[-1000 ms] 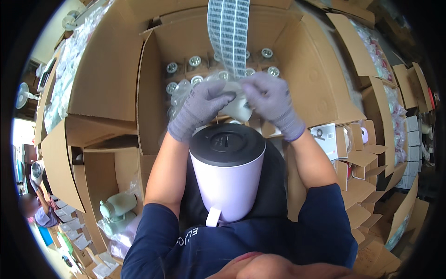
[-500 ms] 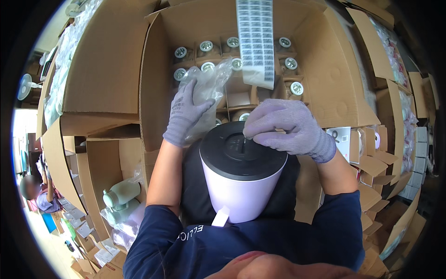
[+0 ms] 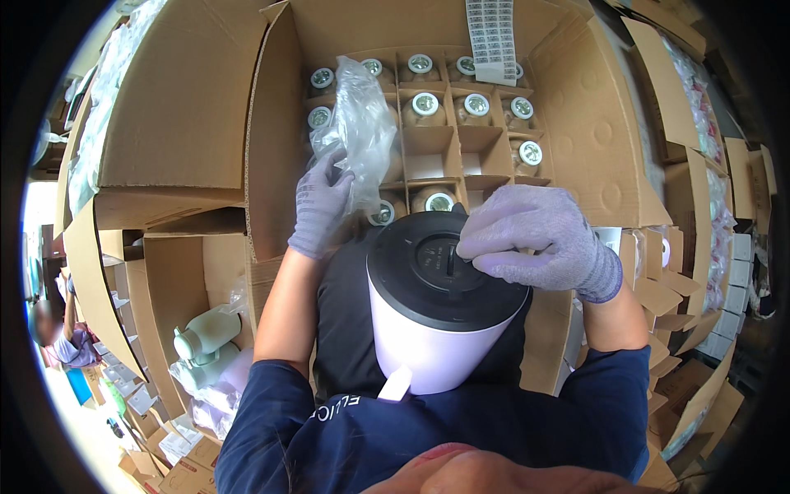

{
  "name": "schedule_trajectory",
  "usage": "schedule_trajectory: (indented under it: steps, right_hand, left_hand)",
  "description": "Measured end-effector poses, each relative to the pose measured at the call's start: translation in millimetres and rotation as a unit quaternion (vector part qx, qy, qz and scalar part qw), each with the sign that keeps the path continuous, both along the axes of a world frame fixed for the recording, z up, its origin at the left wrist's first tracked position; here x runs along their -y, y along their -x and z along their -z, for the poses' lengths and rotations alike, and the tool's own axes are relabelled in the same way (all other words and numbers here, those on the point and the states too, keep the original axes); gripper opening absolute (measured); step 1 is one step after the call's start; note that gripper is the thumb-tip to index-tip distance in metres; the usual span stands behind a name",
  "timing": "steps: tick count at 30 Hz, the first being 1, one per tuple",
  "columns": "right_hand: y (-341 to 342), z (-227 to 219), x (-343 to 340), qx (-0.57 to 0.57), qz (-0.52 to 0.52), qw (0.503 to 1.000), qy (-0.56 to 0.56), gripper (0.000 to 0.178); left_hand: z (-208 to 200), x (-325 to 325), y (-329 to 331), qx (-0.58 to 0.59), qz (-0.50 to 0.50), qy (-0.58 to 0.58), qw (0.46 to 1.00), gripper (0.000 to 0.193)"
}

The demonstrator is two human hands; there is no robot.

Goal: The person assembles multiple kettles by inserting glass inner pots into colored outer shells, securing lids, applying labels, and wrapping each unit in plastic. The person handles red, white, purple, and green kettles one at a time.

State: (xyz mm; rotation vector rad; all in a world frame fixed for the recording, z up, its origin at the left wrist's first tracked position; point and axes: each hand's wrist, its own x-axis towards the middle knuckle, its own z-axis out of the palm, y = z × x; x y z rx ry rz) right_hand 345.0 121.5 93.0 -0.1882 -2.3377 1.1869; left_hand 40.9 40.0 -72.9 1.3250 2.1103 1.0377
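Note:
A large lilac tumbler (image 3: pixel 432 354) with a black lid (image 3: pixel 411 272) rests tilted on my lap, its white straw-like piece (image 3: pixel 396 384) pointing toward me. My right hand (image 3: pixel 535 239), in a lilac-grey glove, pinches at the small raised part in the middle of the lid. My left hand (image 3: pixel 320 202), gloved alike, is closed on the lower edge of a crumpled clear plastic bag (image 3: pixel 362 123). That bag stands up over the left side of an open carton (image 3: pixel 568 123), hiding some of its compartments.
In the carton, cardboard dividers separate several bottles (image 3: pixel 425 104) with round white-rimmed tops. A strip of printed labels (image 3: pixel 494 45) hangs over its far side. Pale green bottles (image 3: pixel 206 333) lie in a box at left. Small boxes (image 3: pixel 658 288) stand at right. A co-worker (image 3: pixel 70 342) is far left.
My left hand has drawn slightly back, its spread fingers now curled on the bag, which stands taller. The tumbler and right hand have shifted a little right. More compartments show.

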Motion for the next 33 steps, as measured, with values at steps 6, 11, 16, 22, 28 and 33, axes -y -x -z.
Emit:
schedule_trajectory:
  steps: [6, 11, 16, 22, 28, 33]
  right_hand:
    - [-8, -7, -8, 0.052, -0.094, 0.994, 0.028, 0.027]
    - [-21, -15, -1, 0.040, -0.092, 0.995, 0.003, 0.052]
    - [-19, 6, 14, -0.002, -0.118, 0.991, 0.070, 0.057]
    - [-25, 1, 23, -0.022, -0.032, 0.995, 0.096, 0.046]
    - [-37, 13, 38, -0.050, -0.054, 0.977, 0.200, 0.047]
    - [-36, 18, 63, -0.129, 0.006, 0.969, 0.210, 0.045]
  left_hand:
    - [-37, 7, -10, 0.158, 0.011, -0.055, 0.986, 0.038]
    - [-56, 22, -17, 0.194, 0.022, -0.081, 0.977, 0.040]
    - [-79, 26, -30, 0.212, 0.025, -0.091, 0.973, 0.040]
    - [-106, 32, -42, 0.245, 0.028, -0.138, 0.959, 0.040]
    - [-124, 45, -54, 0.257, 0.019, -0.153, 0.954, 0.037]
    - [-134, 56, -54, 0.279, 0.017, -0.182, 0.943, 0.040]
